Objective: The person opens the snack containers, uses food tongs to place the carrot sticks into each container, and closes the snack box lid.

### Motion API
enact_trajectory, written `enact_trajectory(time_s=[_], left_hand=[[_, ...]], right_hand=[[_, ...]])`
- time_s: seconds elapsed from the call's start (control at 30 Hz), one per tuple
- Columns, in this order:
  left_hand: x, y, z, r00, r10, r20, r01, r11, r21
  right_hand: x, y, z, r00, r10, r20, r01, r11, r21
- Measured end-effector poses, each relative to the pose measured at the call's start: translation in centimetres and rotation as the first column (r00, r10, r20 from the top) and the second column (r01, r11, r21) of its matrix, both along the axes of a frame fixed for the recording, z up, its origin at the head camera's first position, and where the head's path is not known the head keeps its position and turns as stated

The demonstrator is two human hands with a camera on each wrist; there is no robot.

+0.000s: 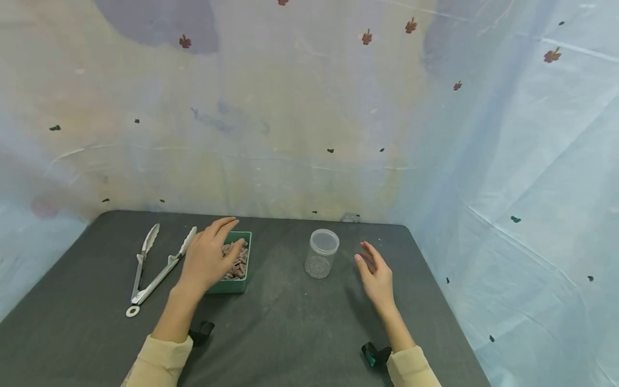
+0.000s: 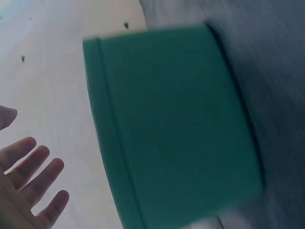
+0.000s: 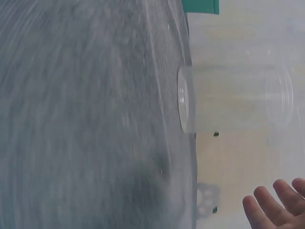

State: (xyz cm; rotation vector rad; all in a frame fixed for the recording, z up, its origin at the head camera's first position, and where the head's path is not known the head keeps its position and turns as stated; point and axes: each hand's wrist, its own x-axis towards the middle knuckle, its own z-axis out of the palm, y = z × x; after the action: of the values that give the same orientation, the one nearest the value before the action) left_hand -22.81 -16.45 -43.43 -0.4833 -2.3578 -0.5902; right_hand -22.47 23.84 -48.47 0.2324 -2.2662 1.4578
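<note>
My left hand hovers over the left part of a green box, fingers loosely extended and holding nothing. Small brown pellet-like pieces fill the box, partly hidden behind the hand. In the left wrist view the green box fills the middle, with the spread fingers off to its left. To the right, a clear plastic jar stands upright on the table. My right hand is beside it, apart from it, its fingers slightly bent around nothing. The right wrist view shows the jar above the fingertips.
Metal tongs with pale tips lie spread open left of the green box. The dark grey table ends at a hanging patterned sheet behind and a light blue sheet on the right.
</note>
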Motion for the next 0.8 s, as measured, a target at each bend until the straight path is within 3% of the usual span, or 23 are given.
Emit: enact_trajectory(time_s=[0.4,0.47,0.67,0.8], left_hand=[[-2.0,6.3,0.6,0.988,-0.092,0.123,0.092,0.996,0.006],[-2.3,7.1,0.6,0.982,-0.118,0.148,0.116,0.993,0.024],[-3.3,9.5,0.1,0.956,-0.211,0.205,0.198,0.977,0.085],[-3.4,10.9,-0.5,0.933,-0.259,0.251,0.241,0.965,0.104]], right_hand=[[-0.9,-3.0,-0.6,0.99,0.067,0.127,-0.052,0.991,-0.124],[-1.1,-3.4,-0.4,0.983,0.092,0.161,-0.067,0.986,-0.152],[-1.6,-4.3,-0.4,0.974,0.171,0.15,-0.141,0.971,-0.193],[-1.8,-4.7,-0.9,0.965,0.204,0.162,-0.169,0.964,-0.207]])
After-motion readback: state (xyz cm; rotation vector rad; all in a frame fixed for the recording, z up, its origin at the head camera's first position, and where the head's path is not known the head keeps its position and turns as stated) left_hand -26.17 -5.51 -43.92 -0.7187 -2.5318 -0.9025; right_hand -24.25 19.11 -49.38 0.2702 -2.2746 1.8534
